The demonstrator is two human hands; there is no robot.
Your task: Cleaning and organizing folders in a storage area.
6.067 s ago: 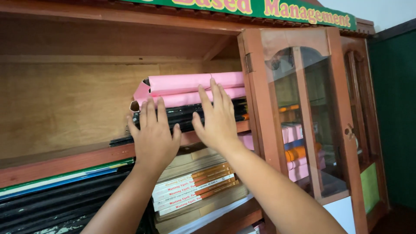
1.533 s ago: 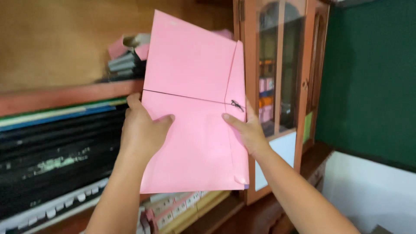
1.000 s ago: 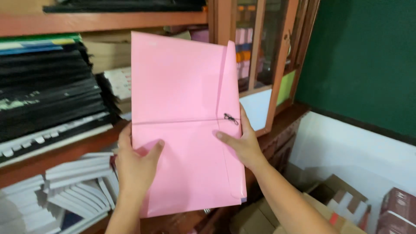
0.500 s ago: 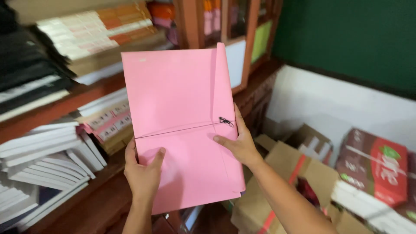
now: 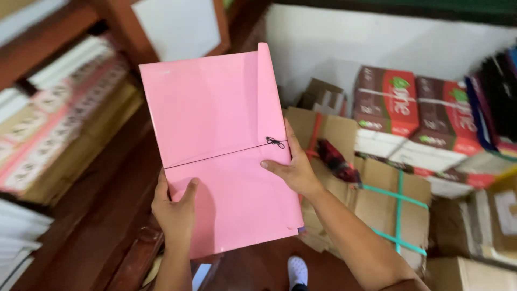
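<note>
A large pink folder (image 5: 215,134), tied across its middle with a thin black string knotted near its right edge, is held flat in front of me. My left hand (image 5: 173,207) grips its lower left edge, thumb on the cover. My right hand (image 5: 293,167) holds the right edge just below the knot, thumb on the cover. The folder hides the floor behind it.
Stacked books and paper bundles (image 5: 48,124) fill wooden shelves at the left. Cardboard boxes (image 5: 377,188), one bound with green strap, and red-and-white boxes (image 5: 409,102) stand against a white wall at the right. My white shoe (image 5: 297,269) shows below on the dark floor.
The pink folder came off the upper shelf into both hands. My view has swung down from the shelves toward the boxes and floor, with the folder still held.
</note>
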